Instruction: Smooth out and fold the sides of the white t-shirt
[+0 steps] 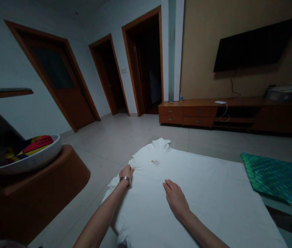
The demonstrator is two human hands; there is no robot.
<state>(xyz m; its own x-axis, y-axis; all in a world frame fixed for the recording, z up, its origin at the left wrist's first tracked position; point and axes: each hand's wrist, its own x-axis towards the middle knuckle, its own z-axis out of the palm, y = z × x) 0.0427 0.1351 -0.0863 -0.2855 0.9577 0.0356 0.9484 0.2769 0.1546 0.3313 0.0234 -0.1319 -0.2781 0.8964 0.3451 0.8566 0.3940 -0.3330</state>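
Lying broad across a low bench [275,202], mostly hidden beneath it: one white cloth shirt [208,186], bunched collar [161,143] at the far end, small round dark-and-yellow emblem [155,163] below it. Main panel largely smooth; left edge crumpled and hanging in loose folds. Left hand [127,172], one, silver-coloured metal band [125,179] at the wrist: fingers curled at the shirt's left edge, grip seemingly clamped on a fold of the cloth, fingertips partly hidden. Right hand [174,196], one: palm down near the middle of the panel, fingers extended and side by side, grip holding nothing. Adjoining at right: one teal-green patterned cloth [277,175], beside the shirt's edge; whether overlapped, cannot be told. Apart at left: one white oval basin [37,160] containing red, yellow and navy cloth [38,144]. Handling, as judged: the step appears to be flattening. Best done with the left hand drawing the edge outward under light tension, the right palm pressing flat and sweeping from the middle toward the creases; gather little cloth between the fingers, keep the emblem unpuckered, and ease the collar open separately, since pulling hard there would likely skew the panel.
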